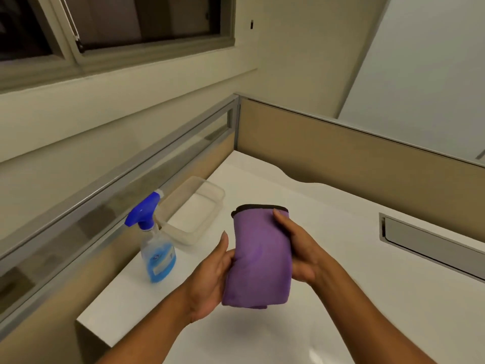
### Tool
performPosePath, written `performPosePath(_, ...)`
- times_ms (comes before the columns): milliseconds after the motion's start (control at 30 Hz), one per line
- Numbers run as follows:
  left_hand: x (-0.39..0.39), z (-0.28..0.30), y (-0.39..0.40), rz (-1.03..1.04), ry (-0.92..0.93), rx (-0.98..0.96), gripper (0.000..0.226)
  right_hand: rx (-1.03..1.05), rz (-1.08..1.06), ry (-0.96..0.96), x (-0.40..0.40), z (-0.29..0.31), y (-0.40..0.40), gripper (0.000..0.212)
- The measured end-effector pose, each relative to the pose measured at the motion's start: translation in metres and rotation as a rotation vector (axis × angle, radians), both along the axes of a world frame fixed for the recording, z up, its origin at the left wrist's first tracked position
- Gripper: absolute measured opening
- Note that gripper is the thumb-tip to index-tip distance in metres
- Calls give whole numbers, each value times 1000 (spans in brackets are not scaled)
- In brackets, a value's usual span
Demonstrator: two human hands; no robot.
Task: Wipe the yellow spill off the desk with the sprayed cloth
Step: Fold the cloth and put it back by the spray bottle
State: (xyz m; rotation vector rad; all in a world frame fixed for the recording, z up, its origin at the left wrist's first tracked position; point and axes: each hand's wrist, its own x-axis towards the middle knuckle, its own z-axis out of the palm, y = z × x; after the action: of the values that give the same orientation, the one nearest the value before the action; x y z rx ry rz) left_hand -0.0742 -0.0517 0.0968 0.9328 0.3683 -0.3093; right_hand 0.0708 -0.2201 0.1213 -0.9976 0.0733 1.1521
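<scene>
A folded purple cloth [261,256] with a dark hem along its top edge is held upright above the white desk [354,298]. My left hand [210,279] grips its lower left side and my right hand [299,248] wraps its right side, fingers over the upper edge. A spray bottle [154,240] with a blue trigger head and blue liquid stands on the desk to the left of the cloth. No yellow spill shows in this view.
A clear plastic container [194,211] sits behind the spray bottle near the left partition. Beige partitions with metal frames [341,153] border the desk at the left and back. A grey cable slot [430,245] is set into the desk at the right.
</scene>
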Motion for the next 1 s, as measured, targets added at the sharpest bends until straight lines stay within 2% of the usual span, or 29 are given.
performPosePath(100, 2, -4, 31, 149, 28, -86, 78, -12, -22, 23, 8, -3, 40, 68)
performPosePath(267, 5, -22, 57, 520, 56, -268, 74, 41, -127, 28, 29, -6, 108, 52)
performPosePath(367, 5, -34, 63, 631, 52, -392, 74, 93, -205, 26, 50, -10, 142, 48)
performPosePath(433, 6, -41, 64, 641, 39, -199, 61, 106, -277, 4, 67, -13, 164, 50)
performPosePath(500, 12, -47, 64, 490, 36, 186, 47, 112, -339, -10, 85, -17, 185, 50)
performPosePath(533, 16, -53, 66, 375, 23, 449, 47, 117, -360, -12, 93, -19, 195, 49)
performPosePath(633, 29, -76, 77, 1, -70, 1328, 72, 109, -413, -14, 111, -27, 221, 45)
performPosePath(700, 38, -80, 84, -183, -102, 1645, 82, 94, -428, -20, 119, -35, 236, 43)
performPosePath(833, 52, -92, 92, -420, -23, 1796, 91, 55, -428, -15, 129, -54, 261, 40)
performPosePath(1000, 54, -115, 92, -458, -10, 1809, 91, 12, -377, 2, 134, -80, 275, 35)
